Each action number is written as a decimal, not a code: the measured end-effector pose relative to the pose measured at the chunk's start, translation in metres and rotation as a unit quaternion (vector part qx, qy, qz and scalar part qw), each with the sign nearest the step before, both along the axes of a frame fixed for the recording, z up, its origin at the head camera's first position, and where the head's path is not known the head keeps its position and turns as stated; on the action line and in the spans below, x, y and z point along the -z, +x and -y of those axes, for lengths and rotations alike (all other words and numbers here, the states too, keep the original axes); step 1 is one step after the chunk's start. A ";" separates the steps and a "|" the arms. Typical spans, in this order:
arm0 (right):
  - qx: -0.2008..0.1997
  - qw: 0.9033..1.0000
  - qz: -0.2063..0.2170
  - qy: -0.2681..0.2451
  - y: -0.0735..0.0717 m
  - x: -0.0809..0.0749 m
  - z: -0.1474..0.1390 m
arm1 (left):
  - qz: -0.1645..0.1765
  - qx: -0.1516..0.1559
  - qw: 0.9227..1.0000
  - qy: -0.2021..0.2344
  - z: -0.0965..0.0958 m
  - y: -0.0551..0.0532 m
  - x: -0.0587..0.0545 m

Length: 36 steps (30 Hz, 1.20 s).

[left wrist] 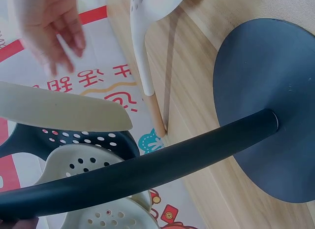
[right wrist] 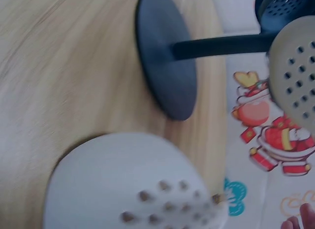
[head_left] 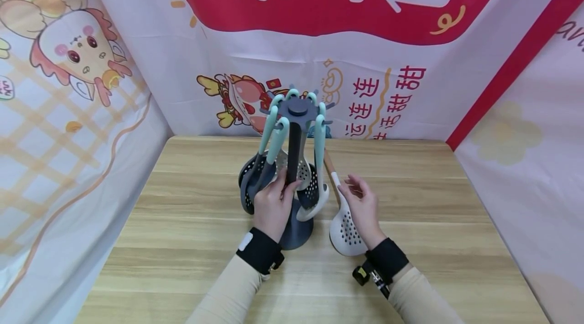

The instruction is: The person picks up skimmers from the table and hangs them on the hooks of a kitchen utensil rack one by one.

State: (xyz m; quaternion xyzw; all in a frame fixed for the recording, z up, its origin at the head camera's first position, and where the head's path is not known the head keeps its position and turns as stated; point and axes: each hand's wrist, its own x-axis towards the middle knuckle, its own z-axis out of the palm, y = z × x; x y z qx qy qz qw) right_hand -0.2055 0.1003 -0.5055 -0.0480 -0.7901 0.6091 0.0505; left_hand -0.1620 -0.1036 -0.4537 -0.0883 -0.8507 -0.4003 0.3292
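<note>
My left hand [head_left: 272,207] grips the dark upright post of a utensil stand [head_left: 296,235], whose round base is toward the front of the table. Mint-green handles [head_left: 276,141] hang from hooks around its top, with dark and pale slotted heads below. A pale utensil [left wrist: 64,108] hangs beside the post in the left wrist view. Right of the stand, a white skimmer [head_left: 347,232] with a wooden handle end leans backward, its holed head low at the front. My right hand [head_left: 362,207] is over the skimmer, fingers loosely bent; the left wrist view shows it apart from the skimmer.
The wood-grain table [head_left: 182,243] has a printed cloth [head_left: 283,50] hanging along its back edge. Patterned cloth walls [head_left: 82,126] stand on both sides. Black bands [head_left: 388,260] with small cameras are on both wrists.
</note>
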 end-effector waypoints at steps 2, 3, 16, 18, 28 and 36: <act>-0.005 1.000 0.018 0.010 -0.002 0.006 -0.002 | 0.001 0.001 1.000 0.000 0.000 0.001 0.000; -0.009 1.000 0.024 0.016 -0.002 0.009 -0.003 | 0.002 0.001 1.000 0.000 0.000 0.001 0.000; -0.041 0.991 0.096 0.089 -0.009 0.035 -0.015 | -0.007 0.005 1.000 -0.004 0.000 -0.001 0.002; -0.045 0.989 0.102 0.099 -0.009 0.037 -0.016 | -0.007 0.004 1.000 -0.005 0.000 -0.001 0.002; -0.055 0.981 0.132 0.131 -0.016 0.046 -0.016 | -0.004 0.007 1.000 -0.005 -0.002 -0.001 0.000; -0.071 0.972 0.160 0.156 -0.024 0.048 -0.013 | -0.013 0.000 1.000 -0.009 0.000 -0.001 0.002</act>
